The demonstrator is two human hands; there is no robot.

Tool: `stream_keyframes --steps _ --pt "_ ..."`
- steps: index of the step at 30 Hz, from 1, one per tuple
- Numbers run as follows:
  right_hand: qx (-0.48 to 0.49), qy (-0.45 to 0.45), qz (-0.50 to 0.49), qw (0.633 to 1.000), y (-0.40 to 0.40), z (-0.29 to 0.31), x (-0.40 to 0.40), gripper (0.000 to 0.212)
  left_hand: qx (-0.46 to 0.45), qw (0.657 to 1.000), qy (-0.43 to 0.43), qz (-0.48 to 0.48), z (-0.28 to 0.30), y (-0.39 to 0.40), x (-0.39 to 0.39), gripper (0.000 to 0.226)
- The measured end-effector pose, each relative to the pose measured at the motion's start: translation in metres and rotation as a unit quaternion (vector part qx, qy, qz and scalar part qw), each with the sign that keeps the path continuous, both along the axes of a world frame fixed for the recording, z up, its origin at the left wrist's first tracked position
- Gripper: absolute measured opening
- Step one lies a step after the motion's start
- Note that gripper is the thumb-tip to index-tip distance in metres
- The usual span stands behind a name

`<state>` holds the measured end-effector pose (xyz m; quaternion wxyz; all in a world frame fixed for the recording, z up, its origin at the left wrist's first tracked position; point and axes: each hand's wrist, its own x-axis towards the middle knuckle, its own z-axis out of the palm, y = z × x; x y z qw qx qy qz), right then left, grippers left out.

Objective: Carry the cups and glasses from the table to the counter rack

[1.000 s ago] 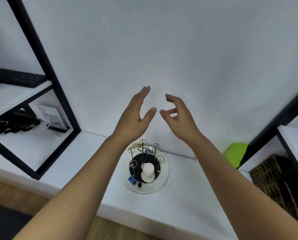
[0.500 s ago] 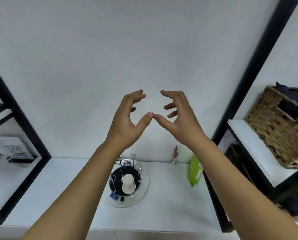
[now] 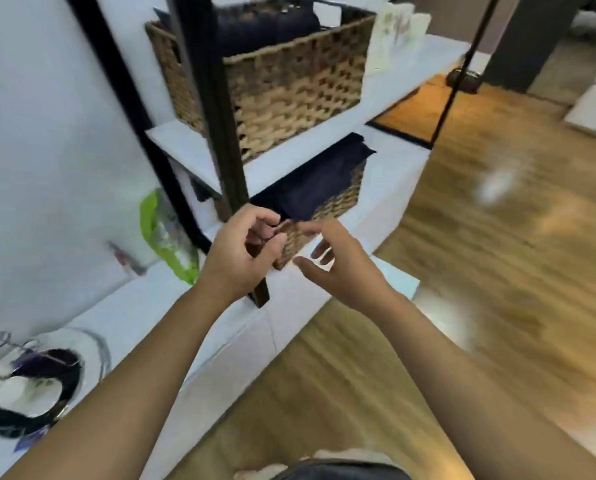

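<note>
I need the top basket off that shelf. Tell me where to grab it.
Probably grip the upper wicker basket by its two short end walls near the rim, coming from the open floor side. A black upright crosses its near-left corner, and a handle cutout shows on the left end.

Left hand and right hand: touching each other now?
Apart. The head view shows the left hand and the right hand separated by a gap, with the lower wicker basket and white shelf visible between the thumbs. Neither hand holds anything.

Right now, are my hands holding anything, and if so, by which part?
Nothing is held. The left hand is half curled and the right hand is open, both raised in front of the lower wicker basket with no cup or glass in either grip.
</note>
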<state>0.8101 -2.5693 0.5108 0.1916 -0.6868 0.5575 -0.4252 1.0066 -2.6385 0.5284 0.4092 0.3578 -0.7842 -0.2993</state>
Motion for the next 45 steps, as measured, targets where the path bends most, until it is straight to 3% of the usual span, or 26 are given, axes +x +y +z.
stream_keyframes --steps 7,11,16,23,30,38,42,45 --pt "0.048 -0.065 -0.253 0.964 0.156 -0.027 -0.187 0.041 0.024 0.974 -0.03 -0.222 -0.011 0.075 -0.237 0.028" --pt "0.013 -0.09 -0.395 0.914 0.245 -0.023 -0.274 0.041 0.034 0.934 -0.021 -0.356 -0.013 0.137 -0.363 0.021" --pt "-0.037 -0.091 -0.555 0.826 0.351 -0.006 -0.36 0.039 0.031 0.863 -0.016 -0.503 -0.012 0.217 -0.511 0.02" --pt "-0.086 -0.05 -0.729 0.678 0.486 0.026 -0.461 0.039 0.017 0.722 0.014 -0.692 0.023 0.358 -0.703 0.023" --pt "-0.109 -0.007 -0.869 0.483 0.611 0.058 -0.506 0.037 0.015 0.567 0.039 -0.822 0.065 0.521 -0.835 0.025" --pt "-0.082 0.035 -0.958 0.274 0.756 0.053 -0.487 0.042 0.033 0.385 0.024 -0.922 0.056 0.722 -0.872 0.022" --pt "-0.068 0.032 -0.975 0.211 0.844 0.03 -0.492 0.044 0.03 0.329 0.006 -0.944 0.039 0.829 -0.882 0.034" --pt "-0.064 0.009 -0.984 0.167 0.924 0.018 -0.499 0.044 0.035 0.294 -0.024 -0.955 0.033 0.92 -0.89 0.031"
